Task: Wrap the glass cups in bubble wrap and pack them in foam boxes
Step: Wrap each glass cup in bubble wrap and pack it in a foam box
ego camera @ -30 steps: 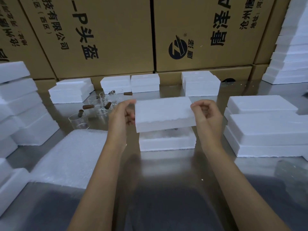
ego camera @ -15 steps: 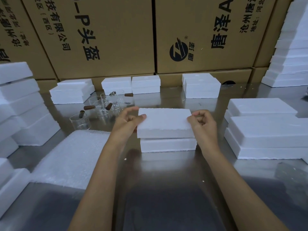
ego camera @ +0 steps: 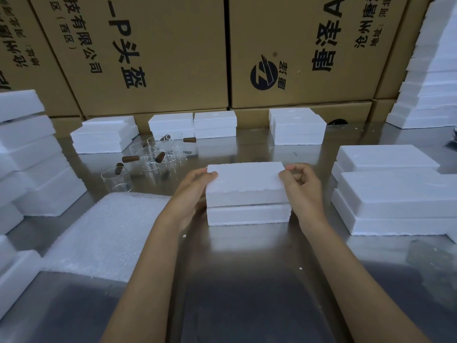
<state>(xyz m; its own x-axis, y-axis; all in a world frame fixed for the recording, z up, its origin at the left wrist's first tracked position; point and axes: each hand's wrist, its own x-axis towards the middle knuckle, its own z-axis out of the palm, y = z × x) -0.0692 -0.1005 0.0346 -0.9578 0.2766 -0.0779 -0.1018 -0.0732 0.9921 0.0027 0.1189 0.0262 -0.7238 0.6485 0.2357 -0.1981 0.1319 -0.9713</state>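
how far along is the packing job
Done: closed foam boxes stand along the back of the table. In hand: both hands, left hand and right hand, hold a lid onto the front box. Left: several bare glass cups and the bubble wrap.

The foam lid, held a second ago above the foam box, came down onto it. The left hand and right hand lowered with it, gripping its ends.
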